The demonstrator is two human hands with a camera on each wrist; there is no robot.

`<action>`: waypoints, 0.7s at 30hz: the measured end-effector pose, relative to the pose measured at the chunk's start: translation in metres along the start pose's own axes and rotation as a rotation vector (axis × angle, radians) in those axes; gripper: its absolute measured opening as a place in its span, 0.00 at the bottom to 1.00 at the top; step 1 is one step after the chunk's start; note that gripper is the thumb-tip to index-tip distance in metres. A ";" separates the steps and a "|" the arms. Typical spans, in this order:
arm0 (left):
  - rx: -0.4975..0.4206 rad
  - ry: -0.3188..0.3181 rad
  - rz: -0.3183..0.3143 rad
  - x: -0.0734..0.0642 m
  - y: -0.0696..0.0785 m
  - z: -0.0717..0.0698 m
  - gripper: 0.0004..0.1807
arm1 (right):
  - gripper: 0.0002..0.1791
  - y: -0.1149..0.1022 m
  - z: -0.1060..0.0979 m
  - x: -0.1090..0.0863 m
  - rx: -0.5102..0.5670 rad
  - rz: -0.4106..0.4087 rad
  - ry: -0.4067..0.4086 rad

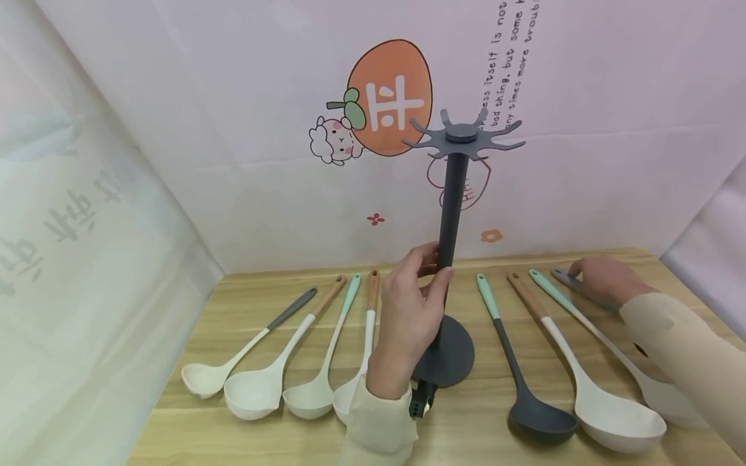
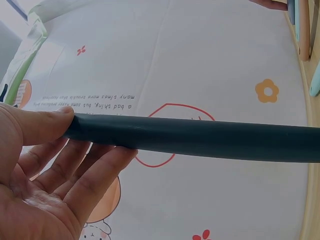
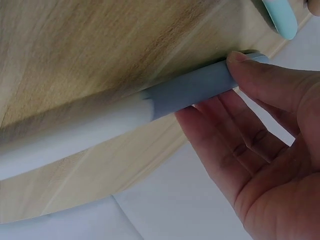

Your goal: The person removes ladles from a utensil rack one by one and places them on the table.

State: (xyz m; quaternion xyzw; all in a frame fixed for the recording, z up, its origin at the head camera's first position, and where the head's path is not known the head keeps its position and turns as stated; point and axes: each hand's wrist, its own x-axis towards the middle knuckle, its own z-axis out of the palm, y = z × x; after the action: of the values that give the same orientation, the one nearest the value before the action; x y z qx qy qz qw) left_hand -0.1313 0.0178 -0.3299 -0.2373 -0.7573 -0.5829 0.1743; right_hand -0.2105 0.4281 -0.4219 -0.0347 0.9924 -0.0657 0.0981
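A dark grey utensil stand [image 1: 452, 213] with a ring of hooks on top rises from a round base on the wooden table. My left hand [image 1: 410, 317] holds its pole between thumb and fingers, which the left wrist view shows closely [image 2: 200, 137]. At the far right, my right hand [image 1: 612, 279] pinches the grey handle [image 3: 192, 87] of a kitchen utensil with a white shaft [image 3: 80, 132]. The sleeve hides this utensil's head. Just left of it lies a mint-handled white ladle [image 1: 612, 346], partly covered by the sleeve.
Right of the stand lie a dark ladle [image 1: 542, 417] with a mint handle and a white ladle [image 1: 618, 421] with a brown handle. Several pale ladles and spoons, such as a grey-handled one [image 1: 204, 378], fan out on the left. A printed cloth [image 1: 262, 207] hangs behind the table.
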 end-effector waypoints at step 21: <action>0.162 0.060 0.106 0.007 -0.015 -0.027 0.23 | 0.45 -0.046 -0.044 -0.004 0.152 0.005 0.118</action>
State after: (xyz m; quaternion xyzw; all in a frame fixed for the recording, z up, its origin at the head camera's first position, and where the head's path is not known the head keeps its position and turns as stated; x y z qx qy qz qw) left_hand -0.1459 -0.0100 -0.3308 -0.2447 -0.7826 -0.5168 0.2463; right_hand -0.2126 0.3888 -0.3719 -0.0210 0.9887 -0.1426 0.0418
